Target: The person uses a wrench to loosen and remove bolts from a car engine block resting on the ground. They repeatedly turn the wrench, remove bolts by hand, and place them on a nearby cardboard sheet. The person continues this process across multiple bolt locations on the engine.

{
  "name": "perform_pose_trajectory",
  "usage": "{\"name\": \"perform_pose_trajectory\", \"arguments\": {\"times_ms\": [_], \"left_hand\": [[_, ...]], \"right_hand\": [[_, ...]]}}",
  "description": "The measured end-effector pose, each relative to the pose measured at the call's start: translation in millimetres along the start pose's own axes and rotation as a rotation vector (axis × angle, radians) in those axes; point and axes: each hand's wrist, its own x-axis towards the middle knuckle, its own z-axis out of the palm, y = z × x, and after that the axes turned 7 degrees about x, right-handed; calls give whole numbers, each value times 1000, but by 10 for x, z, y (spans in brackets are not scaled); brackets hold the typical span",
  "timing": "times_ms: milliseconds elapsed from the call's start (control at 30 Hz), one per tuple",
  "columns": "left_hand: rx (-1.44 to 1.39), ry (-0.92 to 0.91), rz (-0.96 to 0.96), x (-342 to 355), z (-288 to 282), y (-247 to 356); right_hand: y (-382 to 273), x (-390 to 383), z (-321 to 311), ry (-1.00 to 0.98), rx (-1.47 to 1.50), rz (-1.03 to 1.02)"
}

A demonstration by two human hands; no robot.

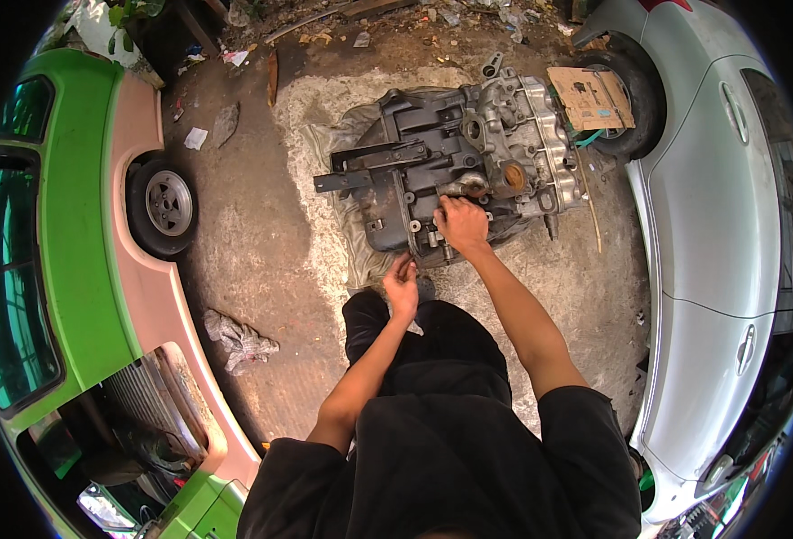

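A greasy car engine (441, 175) lies on its side on a crumpled grey cloth (369, 260) in front of me. My right hand (462, 225) bears on the engine's near side, its fingers curled over a dark metal part. Lower and to the left, my left hand (402, 287) is at the engine's near edge with thumb and fingertips drawn together. Anything between those fingertips is too small to make out. Flat dark metal brackets (378, 157) stick out at the engine's left. On its right sits a pale ribbed cover (544, 135).
A green and pink car body (82, 225) stands on my left, its wheel (164, 205) near the engine. To the right is a silver car (702, 225). Cardboard (591, 97) leans at its tyre, and a thin stick (591, 202) lies nearby. A rag (239, 341) lies on the concrete at left.
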Motion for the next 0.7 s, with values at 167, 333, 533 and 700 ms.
{"name": "perform_pose_trajectory", "arguments": {"times_ms": [167,333,533,700], "left_hand": [[53,-16,39,1,-24,-67],[118,-62,133,-57,-8,-171],[169,-181,113,-117,19,-217],[150,-274,114,-100,-21,-234]], "right_hand": [[-6,2,-6,9,-1,-1],[-27,7,-31,-12,0,23],[-45,17,-54,-10,-4,21],[-56,16,-75,-23,22,27]]}}
